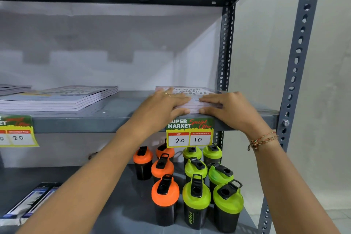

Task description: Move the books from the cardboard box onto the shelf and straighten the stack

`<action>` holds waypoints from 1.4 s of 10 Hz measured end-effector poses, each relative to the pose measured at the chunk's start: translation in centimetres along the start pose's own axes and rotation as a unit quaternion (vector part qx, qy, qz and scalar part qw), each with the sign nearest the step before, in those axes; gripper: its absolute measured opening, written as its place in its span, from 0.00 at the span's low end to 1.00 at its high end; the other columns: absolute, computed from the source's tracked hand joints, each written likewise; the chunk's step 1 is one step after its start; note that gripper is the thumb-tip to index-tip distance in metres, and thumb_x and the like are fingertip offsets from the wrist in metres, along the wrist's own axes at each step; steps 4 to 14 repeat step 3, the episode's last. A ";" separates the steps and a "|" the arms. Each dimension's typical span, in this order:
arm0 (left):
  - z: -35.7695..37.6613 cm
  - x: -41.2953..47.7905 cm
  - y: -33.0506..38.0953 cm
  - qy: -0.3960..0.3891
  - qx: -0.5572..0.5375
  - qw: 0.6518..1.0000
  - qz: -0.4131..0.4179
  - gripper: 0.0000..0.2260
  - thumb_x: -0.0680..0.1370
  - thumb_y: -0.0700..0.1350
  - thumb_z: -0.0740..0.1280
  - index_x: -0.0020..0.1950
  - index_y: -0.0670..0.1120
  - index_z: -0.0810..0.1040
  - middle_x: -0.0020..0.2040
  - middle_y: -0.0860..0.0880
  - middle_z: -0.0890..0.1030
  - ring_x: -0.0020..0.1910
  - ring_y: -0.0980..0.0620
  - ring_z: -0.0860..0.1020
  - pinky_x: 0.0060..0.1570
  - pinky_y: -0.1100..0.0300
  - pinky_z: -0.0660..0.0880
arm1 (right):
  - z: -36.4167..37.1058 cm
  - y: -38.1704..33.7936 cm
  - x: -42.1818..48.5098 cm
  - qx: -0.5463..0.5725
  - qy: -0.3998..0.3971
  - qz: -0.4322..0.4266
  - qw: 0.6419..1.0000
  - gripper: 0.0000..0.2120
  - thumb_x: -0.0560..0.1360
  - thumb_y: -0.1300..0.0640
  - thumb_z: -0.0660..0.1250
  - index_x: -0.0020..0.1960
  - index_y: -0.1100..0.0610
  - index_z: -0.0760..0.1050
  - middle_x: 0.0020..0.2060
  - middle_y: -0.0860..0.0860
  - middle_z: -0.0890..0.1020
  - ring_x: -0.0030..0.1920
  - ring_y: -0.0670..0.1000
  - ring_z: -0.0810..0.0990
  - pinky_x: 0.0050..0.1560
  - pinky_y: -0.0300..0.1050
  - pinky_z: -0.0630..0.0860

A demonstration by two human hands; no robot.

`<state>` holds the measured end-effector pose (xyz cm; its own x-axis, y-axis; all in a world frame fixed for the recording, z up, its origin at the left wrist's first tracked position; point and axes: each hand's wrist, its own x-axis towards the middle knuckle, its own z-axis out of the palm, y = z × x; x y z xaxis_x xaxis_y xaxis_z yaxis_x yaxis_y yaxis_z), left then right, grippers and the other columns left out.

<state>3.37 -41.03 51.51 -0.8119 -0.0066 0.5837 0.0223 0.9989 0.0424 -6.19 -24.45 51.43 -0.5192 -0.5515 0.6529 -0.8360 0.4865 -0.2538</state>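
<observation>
A small stack of books (193,92) with a lettered cover lies flat on the grey metal shelf (117,106), at its right end near the front edge. My left hand (165,103) rests on the stack's left part, fingers on top and thumb against its front edge. From the right, my right hand (224,107) clasps the stack the same way. A second, slightly fanned stack of books (62,99) lies on the same shelf to the left. The cardboard box is out of view.
A price tag (190,132) hangs from the shelf edge below my hands; another tag (17,132) is at the left. On the lower shelf stand several orange-lidded shakers (164,191) and green-lidded shakers (196,194). Perforated uprights (296,66) frame the right side.
</observation>
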 end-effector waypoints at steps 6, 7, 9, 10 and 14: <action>-0.2 0.1 -0.2 0.012 0.043 0.999 0.012 0.22 0.78 0.56 0.60 0.72 0.57 0.63 0.74 0.56 0.64 0.75 0.52 0.59 0.72 0.54 0.60 | 0.4 -0.1 -1.1 0.045 0.112 -0.025 0.992 0.17 0.70 0.51 0.72 0.58 0.54 0.80 0.58 0.48 0.82 0.59 0.43 0.79 0.60 0.28 0.68; -0.2 0.1 -0.2 0.012 0.043 0.999 0.012 0.22 0.78 0.56 0.60 0.72 0.57 0.63 0.74 0.56 0.64 0.75 0.52 0.59 0.72 0.54 0.60 | 0.4 -0.1 -1.1 0.045 0.112 -0.025 0.992 0.17 0.70 0.51 0.72 0.58 0.54 0.80 0.58 0.48 0.82 0.59 0.43 0.79 0.60 0.28 0.68; -0.2 0.1 -0.2 0.012 0.043 0.999 0.012 0.22 0.78 0.56 0.60 0.72 0.57 0.63 0.74 0.56 0.64 0.75 0.52 0.59 0.72 0.54 0.60 | 0.4 -0.1 -1.1 0.045 0.112 -0.025 0.992 0.17 0.70 0.51 0.72 0.58 0.54 0.80 0.58 0.48 0.82 0.59 0.43 0.79 0.60 0.28 0.68; -0.2 0.1 -0.2 0.012 0.043 0.999 0.012 0.22 0.78 0.56 0.60 0.72 0.57 0.63 0.74 0.56 0.64 0.75 0.52 0.59 0.72 0.54 0.60 | 0.4 -0.1 -1.1 0.045 0.112 -0.025 0.992 0.17 0.70 0.51 0.72 0.58 0.54 0.80 0.58 0.48 0.82 0.59 0.43 0.79 0.60 0.28 0.68; -0.2 0.1 -0.2 0.012 0.043 0.999 0.012 0.22 0.78 0.56 0.60 0.72 0.57 0.63 0.74 0.56 0.64 0.75 0.52 0.59 0.72 0.54 0.60 | 0.4 -0.1 -1.1 0.045 0.112 -0.025 0.992 0.17 0.70 0.51 0.72 0.58 0.54 0.80 0.58 0.48 0.82 0.59 0.43 0.79 0.60 0.28 0.68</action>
